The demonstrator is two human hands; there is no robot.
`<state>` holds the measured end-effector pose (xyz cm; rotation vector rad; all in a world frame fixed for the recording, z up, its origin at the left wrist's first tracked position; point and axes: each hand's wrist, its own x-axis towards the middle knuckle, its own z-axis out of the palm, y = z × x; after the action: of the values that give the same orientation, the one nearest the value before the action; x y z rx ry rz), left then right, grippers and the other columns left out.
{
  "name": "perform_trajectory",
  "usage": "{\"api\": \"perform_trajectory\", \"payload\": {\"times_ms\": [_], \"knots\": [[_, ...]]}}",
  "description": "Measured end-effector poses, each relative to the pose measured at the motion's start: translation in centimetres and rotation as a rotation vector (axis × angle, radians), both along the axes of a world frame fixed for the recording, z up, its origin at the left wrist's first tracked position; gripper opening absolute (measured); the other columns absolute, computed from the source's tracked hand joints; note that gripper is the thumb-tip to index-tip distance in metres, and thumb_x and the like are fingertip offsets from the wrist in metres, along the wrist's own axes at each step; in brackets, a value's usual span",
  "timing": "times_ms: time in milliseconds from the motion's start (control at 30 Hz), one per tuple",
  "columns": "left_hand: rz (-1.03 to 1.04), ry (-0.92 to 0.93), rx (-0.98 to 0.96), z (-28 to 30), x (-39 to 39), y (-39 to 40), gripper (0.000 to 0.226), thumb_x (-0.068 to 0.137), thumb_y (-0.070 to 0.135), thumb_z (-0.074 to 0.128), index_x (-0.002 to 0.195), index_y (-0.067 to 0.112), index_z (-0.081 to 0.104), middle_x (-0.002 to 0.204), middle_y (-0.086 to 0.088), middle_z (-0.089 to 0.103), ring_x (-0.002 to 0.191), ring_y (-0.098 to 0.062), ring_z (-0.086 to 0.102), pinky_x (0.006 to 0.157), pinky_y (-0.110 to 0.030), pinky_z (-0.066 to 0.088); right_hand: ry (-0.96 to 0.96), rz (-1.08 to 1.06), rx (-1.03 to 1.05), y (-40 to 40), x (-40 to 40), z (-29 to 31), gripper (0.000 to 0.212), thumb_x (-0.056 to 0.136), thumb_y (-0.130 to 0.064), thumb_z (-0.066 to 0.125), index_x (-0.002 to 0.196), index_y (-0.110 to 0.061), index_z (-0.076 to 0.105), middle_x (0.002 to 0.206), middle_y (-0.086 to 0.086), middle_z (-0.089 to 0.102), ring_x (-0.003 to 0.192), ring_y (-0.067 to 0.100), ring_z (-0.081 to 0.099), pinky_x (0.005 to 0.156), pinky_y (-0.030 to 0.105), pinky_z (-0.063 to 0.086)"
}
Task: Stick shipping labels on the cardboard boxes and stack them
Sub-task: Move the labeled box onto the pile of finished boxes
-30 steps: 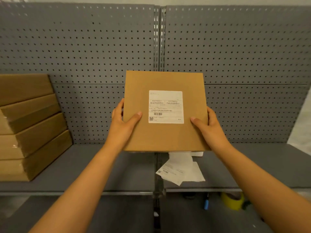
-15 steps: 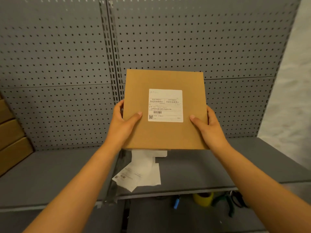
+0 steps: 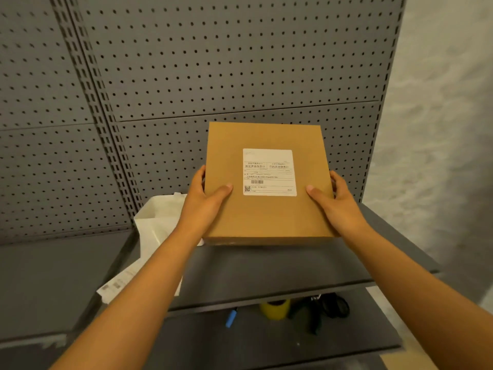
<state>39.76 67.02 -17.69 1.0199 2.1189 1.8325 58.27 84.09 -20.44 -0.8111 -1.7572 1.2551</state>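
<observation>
While the left hand (image 3: 205,206) and right hand (image 3: 337,206) clasp its opposite sides, thumbs lying on top, the labelled cardboard box (image 3: 266,217) sits low over the grey shelf (image 3: 266,273), beside loose white label sheets (image 3: 157,225)

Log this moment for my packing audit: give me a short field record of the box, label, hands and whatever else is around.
box: cardboard box, held over the right end of the upper shelf
label: white label stuck on the box's top face, printed, with barcode
left hand: left hand grips the box's left edge, thumb on top
right hand: right hand grips the right edge, thumb on top
papers: white sheets on the shelf, left of the box
lower shelf: yellow tape roll, blue pen, black tool
backdrop: grey pegboard
</observation>
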Motion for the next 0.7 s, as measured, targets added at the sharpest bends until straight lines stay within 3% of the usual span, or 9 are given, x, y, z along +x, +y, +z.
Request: {"api": "perform_trajectory", "payload": {"times_ms": [100,300,433,700], "knots": [[0.010,-0.029,-0.039,-1.6,2.8,3.4,0.066,0.087,0.032,0.065,0.144,0.027,0.032,0.126,0.009,0.053,0.109,-0.012,0.055,0.090,-0.030,0.044,-0.066,0.005,-0.012,3.6,2.8,-0.9,0.066,0.088,-0.041,0.060,0.144,-0.026,0.028,0.137,-0.001,0.047,0.101,0.015,0.052,0.083,0.032,0.044],[0.049,-0.118,-0.118,-5.0,8.1,9.9,0.073,0.086,0.035,0.065,0.147,0.022,0.027,0.135,0.004,0.050,0.112,-0.014,0.053,0.091,-0.029,0.042,-0.212,0.020,-0.023,10.2,8.1,-3.1,0.064,0.088,-0.045,0.059,0.143,-0.026,0.032,0.136,0.001,0.049,0.109,0.024,0.055,0.089,0.037,0.047],[0.060,-0.183,-0.175,-6.5,10.6,12.4,0.066,0.088,0.036,0.063,0.143,0.020,0.030,0.131,0.002,0.052,0.101,-0.013,0.052,0.085,-0.028,0.040,-0.311,0.034,-0.033,13.2,10.1,-4.1,0.067,0.088,-0.049,0.057,0.145,-0.024,0.032,0.139,0.006,0.050,0.115,0.029,0.056,0.093,0.041,0.048],[0.074,-0.236,-0.244,-7.1,12.2,15.4,0.055,0.089,0.039,0.061,0.135,0.017,0.041,0.122,0.001,0.057,0.096,-0.014,0.055,0.080,-0.028,0.042,-0.429,0.034,-0.063,16.9,11.1,-4.7,0.068,0.086,-0.056,0.054,0.140,-0.021,0.033,0.139,0.009,0.047,0.115,0.032,0.055,0.094,0.042,0.047]]}}
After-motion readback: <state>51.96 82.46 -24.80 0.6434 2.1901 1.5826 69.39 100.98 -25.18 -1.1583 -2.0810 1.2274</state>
